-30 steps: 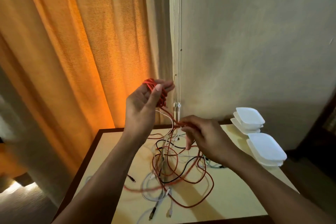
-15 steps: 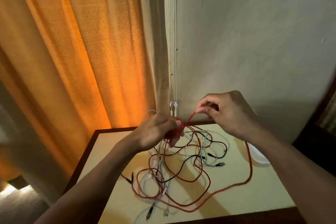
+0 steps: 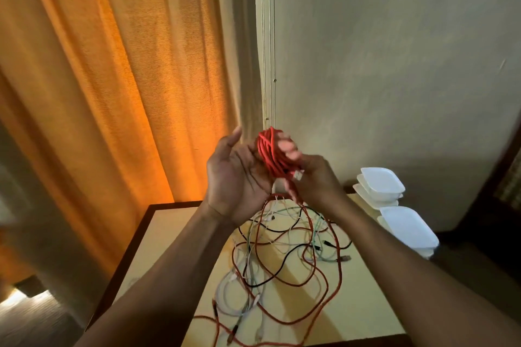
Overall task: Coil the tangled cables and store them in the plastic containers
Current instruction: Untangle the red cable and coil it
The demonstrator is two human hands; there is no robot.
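Note:
My left hand (image 3: 236,177) is raised above the table, palm toward me, with a red cable coil (image 3: 269,152) wound around its fingers. My right hand (image 3: 318,183) is just to the right of the coil, touching it, and pinches the red cable's loose strand at the coil's lower end. From there the red cable drops into a tangle of red, black and white cables (image 3: 282,256) on the table. White plastic containers stand at the table's right edge in a far stack (image 3: 380,183) and a nearer stack (image 3: 408,228).
The yellow table (image 3: 158,248) has a dark wooden rim. An orange curtain (image 3: 112,93) hangs at the left, and thin blind cords (image 3: 267,36) run down the grey wall behind the hands. Cable ends lie near the table's front edge.
Both hands rose from just above the table. My right hand, which was pulling a red strand up and right, came in against the coil on my left hand.

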